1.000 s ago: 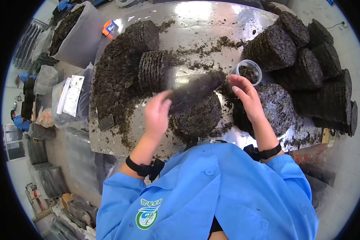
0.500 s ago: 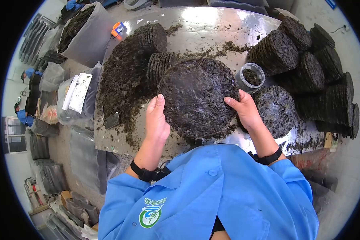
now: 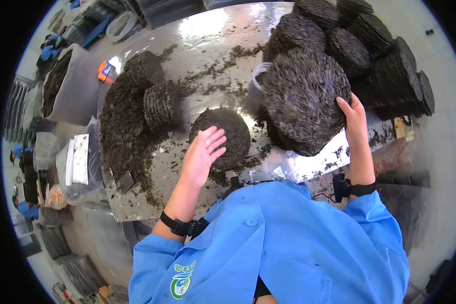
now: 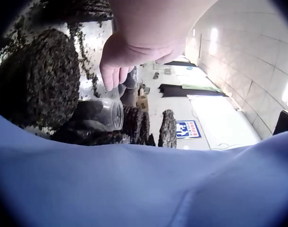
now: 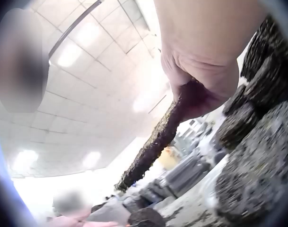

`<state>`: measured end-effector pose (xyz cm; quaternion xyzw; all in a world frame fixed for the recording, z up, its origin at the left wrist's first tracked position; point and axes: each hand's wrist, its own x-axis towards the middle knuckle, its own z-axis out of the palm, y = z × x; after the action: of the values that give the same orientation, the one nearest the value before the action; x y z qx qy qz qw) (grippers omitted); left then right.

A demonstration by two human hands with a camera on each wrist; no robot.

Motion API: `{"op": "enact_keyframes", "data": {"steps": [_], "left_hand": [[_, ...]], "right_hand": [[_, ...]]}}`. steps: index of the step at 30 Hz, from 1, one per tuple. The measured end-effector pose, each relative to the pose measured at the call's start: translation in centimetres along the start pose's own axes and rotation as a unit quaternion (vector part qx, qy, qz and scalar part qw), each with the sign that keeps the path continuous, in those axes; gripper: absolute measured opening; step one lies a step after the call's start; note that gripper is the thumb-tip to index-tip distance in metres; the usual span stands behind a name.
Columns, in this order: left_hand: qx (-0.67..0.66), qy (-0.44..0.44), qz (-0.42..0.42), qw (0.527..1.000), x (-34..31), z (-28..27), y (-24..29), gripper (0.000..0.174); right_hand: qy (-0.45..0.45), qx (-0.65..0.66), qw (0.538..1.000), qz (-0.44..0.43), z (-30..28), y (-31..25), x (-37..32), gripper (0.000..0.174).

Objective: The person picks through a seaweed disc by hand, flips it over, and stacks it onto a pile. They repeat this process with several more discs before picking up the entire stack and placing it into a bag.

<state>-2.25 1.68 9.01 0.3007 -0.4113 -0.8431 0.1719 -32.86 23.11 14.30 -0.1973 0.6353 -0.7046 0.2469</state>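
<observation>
Dark disc [image 3: 305, 96] now pinched by R hand [image 3: 356, 121] only — released by L hand [image 3: 201, 156], fingers loosely spread — so apparently being shifted twd. R-side stacks [image 3: 391, 81].

Held seaweed cake [image 3: 305, 96]: dark, rough, fibrous face with a faint sheen; edge looks ragged and crumbly in the right wrist view. Seaweed disc on the table [image 3: 235, 129]: coarse, mostly matt. Small stack [image 3: 162, 107]: rough, ridged sides from the layers. Loose seaweed heap [image 3: 124, 109]: matt, flaky. Table [image 3: 207, 61]: bare metal look, smooth, glossy, strong glare. Jar [image 4: 114, 116]: clear smooth plastic, shiny rim. Shirt [image 3: 309, 228]: blue woven cloth, matt, softly creased. Tall sack [image 3: 80, 83]: whitish translucent plastic, wrinkled. Sheets [image 3: 80, 159]: white, flat, look like paper. Block at table edge [image 3: 400, 127]: pale wood, matt.
</observation>
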Motion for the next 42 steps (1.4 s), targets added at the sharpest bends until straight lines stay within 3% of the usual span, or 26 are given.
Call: {"op": "enact_keyframes", "data": {"steps": [1,2,3,5,8,9,11,12,15,17,19,21,23,24,25,26,28,29,32,33,34,35,37,39,41,42], "left_hand": [[0.007,-0.012,-0.052,0.999,0.6,0.1,-1.1,0.063],[0.006,-0.026,-0.073,0.997,1.1,0.5,-2.2,0.062],[0.003,-0.039,-0.094,0.995,1.7,1.0,-3.4,0.061],[0.009,-0.031,-0.139,0.990,3.2,2.6,-5.6,0.062],[-0.010,-0.026,-0.181,0.983,5.2,4.5,-9.7,0.068],[-0.009,-0.017,-0.198,0.980,6.5,5.1,-10.9,0.070],[0.002,-0.002,-0.217,0.976,9.0,6.1,-14.2,0.071],[0.009,0.050,-0.220,0.974,10.5,6.2,-16.2,0.069],[0.017,0.166,-0.217,0.962,14.2,6.8,-19.9,0.065],[-0.008,0.191,-0.228,0.955,17.0,6.7,-22.0,0.066],[0.047,0.166,-0.194,0.966,19.1,5.3,-24.6,0.042],[0.092,0.225,-0.166,0.956,19.2,6.1,-25.3,0.032],[0.064,0.193,-0.221,0.954,20.2,4.7,-25.7,0.036],[-0.010,0.121,-0.210,0.970,19.8,5.7,-25.3,0.038],[-0.082,0.047,-0.197,0.976,19.2,7.0,-24.3,0.040],[-0.081,0.047,-0.200,0.975,18.7,8.3,-23.9,0.040],[-0.228,-0.039,-0.245,0.942,17.7,10.7,-23.4,0.045],[-0.226,-0.039,-0.246,0.942,17.3,12.0,-23.1,0.045],[-0.025,-0.037,-0.168,0.985,15.8,15.1,-21.5,0.063],[-0.024,-0.036,-0.166,0.985,14.9,15.9,-20.3,0.063],[0.037,-0.042,-0.101,0.993,13.5,16.7,-18.7,0.063],[0.099,-0.047,-0.038,0.993,11.9,17.3,-16.8,0.062],[0.167,-0.083,-0.005,0.982,8.3,18.9,-12.6,0.078],[0.226,-0.089,0.007,0.970,6.6,17.8,-12.2,0.083],[0.251,-0.069,-0.037,0.965,6.3,15.8,-14.0,0.087],[0.250,-0.064,-0.044,0.965,6.9,14.7,-15.1,0.089]], "right_hand": [[-0.001,-0.051,0.999,0.005,-2.8,1.4,0.6,0.032],[0.055,-0.259,0.964,-0.013,-5.3,3.7,1.1,0.038],[0.107,-0.456,0.883,-0.027,-5.9,4.0,0.8,0.043],[0.130,-0.577,0.801,-0.095,-7.3,3.7,-0.6,0.052],[0.095,-0.439,0.890,-0.080,-7.3,2.6,-1.5,0.044],[0.067,-0.394,0.909,-0.115,-6.4,2.4,-1.6,0.041],[-0.001,-0.367,0.927,-0.079,-4.4,1.5,-2.0,0.040],[-0.039,-0.415,0.904,-0.090,-3.9,2.1,-2.0,0.040],[-0.140,-0.605,0.775,-0.118,-4.6,6.2,-2.0,0.045],[-0.124,-0.604,0.772,-0.153,-5.8,7.5,-1.9,0.045],[-0.129,-0.583,0.790,-0.139,-7.2,7.6,-1.8,0.045],[-0.136,-0.564,0.805,-0.125,-8.7,7.3,-2.2,0.045],[-0.090,-0.513,0.850,-0.078,-10.4,6.9,-1.9,0.048],[-0.069,-0.494,0.864,-0.064,-11.5,7.0,-1.8,0.050],[-0.058,-0.509,0.854,-0.085,-12.9,7.3,-1.5,0.052],[-0.035,-0.499,0.863,-0.069,-14.4,7.5,-1.3,0.051],[0.009,-0.432,0.901,-0.018,-17.7,8.6,-1.1,0.048],[0.028,-0.375,0.927,0.014,-19.4,9.3,-1.1,0.047],[0.077,-0.318,0.945,0.027,-23.2,10.4,-1.5,0.044],[0.089,-0.272,0.957,0.053,-23.8,10.3,-1.9,0.044],[0.096,-0.234,0.966,0.060,-24.0,9.3,-2.4,0.044],[0.101,-0.160,0.978,0.091,-27.1,12.4,-2.5,0.044],[0.074,-0.098,0.989,0.083,-26.2,11.5,-4.1,0.043],[0.069,-0.016,0.981,0.182,-26.9,14.9,-3.7,0.042],[0.099,-0.022,0.965,0.242,-23.5,12.7,-4.3,0.049],[0.092,-0.054,0.949,0.298,-24.4,14.7,-3.7,0.059]]}}
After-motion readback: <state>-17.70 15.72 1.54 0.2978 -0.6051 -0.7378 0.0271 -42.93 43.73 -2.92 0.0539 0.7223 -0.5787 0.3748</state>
